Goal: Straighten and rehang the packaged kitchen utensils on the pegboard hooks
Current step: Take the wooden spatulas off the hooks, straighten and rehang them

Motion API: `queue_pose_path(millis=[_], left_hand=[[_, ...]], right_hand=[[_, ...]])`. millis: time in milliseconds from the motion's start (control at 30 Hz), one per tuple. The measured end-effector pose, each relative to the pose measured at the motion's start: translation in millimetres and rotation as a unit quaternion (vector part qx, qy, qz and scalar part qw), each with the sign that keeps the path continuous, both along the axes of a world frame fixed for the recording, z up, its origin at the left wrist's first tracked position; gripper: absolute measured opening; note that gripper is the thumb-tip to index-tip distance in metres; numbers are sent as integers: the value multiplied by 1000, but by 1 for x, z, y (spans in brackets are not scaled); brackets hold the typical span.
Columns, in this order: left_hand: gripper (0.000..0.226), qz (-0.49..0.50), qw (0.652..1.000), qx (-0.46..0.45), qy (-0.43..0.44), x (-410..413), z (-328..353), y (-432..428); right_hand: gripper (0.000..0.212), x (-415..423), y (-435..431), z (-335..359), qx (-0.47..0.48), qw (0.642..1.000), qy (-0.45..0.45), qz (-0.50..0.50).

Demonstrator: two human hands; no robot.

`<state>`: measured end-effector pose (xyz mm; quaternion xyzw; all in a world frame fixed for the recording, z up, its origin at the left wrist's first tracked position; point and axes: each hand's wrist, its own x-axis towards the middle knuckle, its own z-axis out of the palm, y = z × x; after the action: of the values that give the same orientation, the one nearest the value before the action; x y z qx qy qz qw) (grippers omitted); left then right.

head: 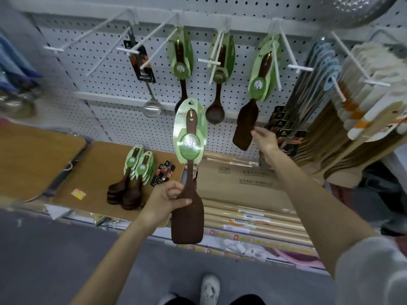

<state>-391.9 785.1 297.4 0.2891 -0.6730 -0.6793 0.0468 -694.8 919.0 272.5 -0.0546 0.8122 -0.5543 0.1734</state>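
My left hand [165, 200] wraps the spatula [187, 216] at its neck, likely light, stiff wood with floppy card; right hand [265, 139] touches hung spatula [244, 128], grip unclear.

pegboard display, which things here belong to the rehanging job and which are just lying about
Job:
- left hand gripping the carded spatula
- right hand touching the hanging spatula
- pegboard hook
- carded spoons piled on the shelf

Lying about:
- wooden board
- wooden rods
- metal colander
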Motion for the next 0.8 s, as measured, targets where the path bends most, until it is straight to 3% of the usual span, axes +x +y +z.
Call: queue_pose_path(millis=[233,467,633,800], left_hand=[[15,3,1000,-8,-8,-10,-8,2],[19,-47,998,-29,0,-36,-10,20],[16,-100,994,-33,20,-55,-13,47],[19,-123,991,-22,42,-69,-11,60]], right_hand=[[49,14,17,4,5,998,-41,42],[37,88,37,31,-69,965,-84,238],[18,130,41,41,-163,969,-20,182],[23,135,56,49,-194,969,48,144]])
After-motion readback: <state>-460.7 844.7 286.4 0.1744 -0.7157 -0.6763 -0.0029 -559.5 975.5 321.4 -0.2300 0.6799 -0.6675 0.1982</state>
